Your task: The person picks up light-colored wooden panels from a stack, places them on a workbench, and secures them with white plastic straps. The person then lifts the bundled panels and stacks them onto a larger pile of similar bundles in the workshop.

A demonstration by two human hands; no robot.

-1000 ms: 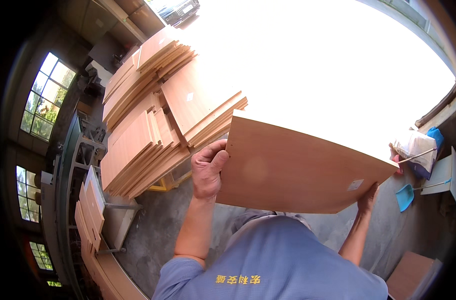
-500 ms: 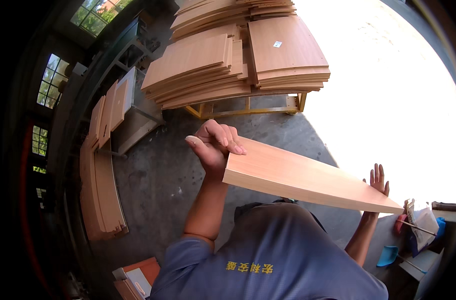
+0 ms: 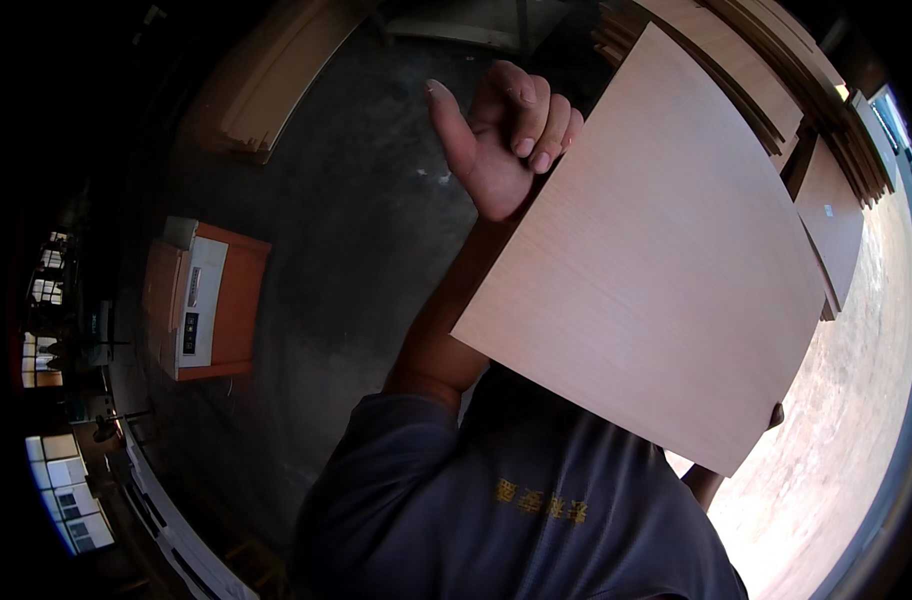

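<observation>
The wooden panel fills the view from the centre out toward 2 o'clock, its broad face turned up to me, clear of the floor. The step in hand, as I judge it, is carrying and turning this panel between my two hands. My left hand, between 12 and 1 o'clock, is loosely unfolded at the panel's left edge: thumb standing well away, fingers half curled, nothing visibly pinched. My right hand is toward 4 o'clock, nearly all hidden behind the far edge, so I cannot tell whether it grips or only supports. To my mind the next move calls for keeping the panel balanced and bringing the left thumb in over the edge before any steeper tilt, since a flat, slick face could slide off.

The panel is pale, pinkish-tan board with fine, straight grain, smooth and even, with crisp straight edges and sharp corners; the lens makes it look skewed and bowed. Toward 2 o'clock lies a stack of similar boards, thin edges layered unevenly. Near 11 o'clock are long brown boards. At 9 o'clock sits a boxy orange and white unit, hard-edged against the dull, scuffed grey floor. My shirt is soft, dark, creased cloth with yellow lettering.
</observation>
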